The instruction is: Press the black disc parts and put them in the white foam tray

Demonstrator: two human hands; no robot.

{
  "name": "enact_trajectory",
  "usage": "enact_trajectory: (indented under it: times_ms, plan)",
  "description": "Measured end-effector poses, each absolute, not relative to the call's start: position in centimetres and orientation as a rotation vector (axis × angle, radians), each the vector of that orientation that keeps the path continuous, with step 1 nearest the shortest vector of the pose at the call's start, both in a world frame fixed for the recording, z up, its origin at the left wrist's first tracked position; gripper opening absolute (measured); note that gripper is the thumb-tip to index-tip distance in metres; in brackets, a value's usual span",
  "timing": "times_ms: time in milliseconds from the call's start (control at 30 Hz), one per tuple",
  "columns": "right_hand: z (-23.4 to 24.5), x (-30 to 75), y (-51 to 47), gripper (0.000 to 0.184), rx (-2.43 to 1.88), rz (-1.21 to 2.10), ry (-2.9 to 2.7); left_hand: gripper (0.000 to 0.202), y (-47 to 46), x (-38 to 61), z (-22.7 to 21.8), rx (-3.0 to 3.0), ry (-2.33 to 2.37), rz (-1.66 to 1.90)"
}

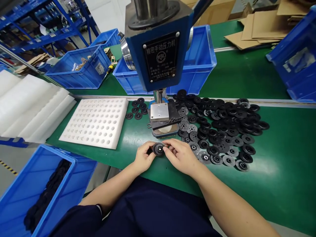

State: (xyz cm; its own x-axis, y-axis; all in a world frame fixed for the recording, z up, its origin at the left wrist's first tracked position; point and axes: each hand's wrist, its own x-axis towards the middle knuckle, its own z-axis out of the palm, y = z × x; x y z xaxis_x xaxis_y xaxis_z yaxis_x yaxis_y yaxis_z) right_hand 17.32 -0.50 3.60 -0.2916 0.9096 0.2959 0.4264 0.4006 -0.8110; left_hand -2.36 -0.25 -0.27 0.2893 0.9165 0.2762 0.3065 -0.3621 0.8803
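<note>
Between both hands, in front of the press, is a black round disc with a stepped hub [158, 149] and a small shiny centre. My left hand [144, 156] grips its left edge between thumb and fingers. The fingertips of my right hand [179, 155] pinch the disc's right side near the hub. Just beyond stands a blue hand press [158, 42], its ram above a metal block [159, 112] on the base. A wide heap of similar black discs [222, 115] spreads to the right, and a few more discs [138, 116] lie left of the press.
A white foam tray [116, 131] with rows of holes, some holding small clear or shiny parts, lies at left. Blue bins [204, 70] stand behind the press. Another bin [71, 161] with black parts sits low at left. Cardboard sheets [266, 26] lie at the back right.
</note>
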Motion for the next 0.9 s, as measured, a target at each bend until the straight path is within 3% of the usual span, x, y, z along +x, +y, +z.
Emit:
enact_trajectory:
  times_ms: [900]
  plan:
    - [3.85, 16.65, -1.16, 0.02, -1.156, 0.948, -1.866, 0.016, -0.27, -2.18, 0.17, 1.875, 1.065, 1.246]
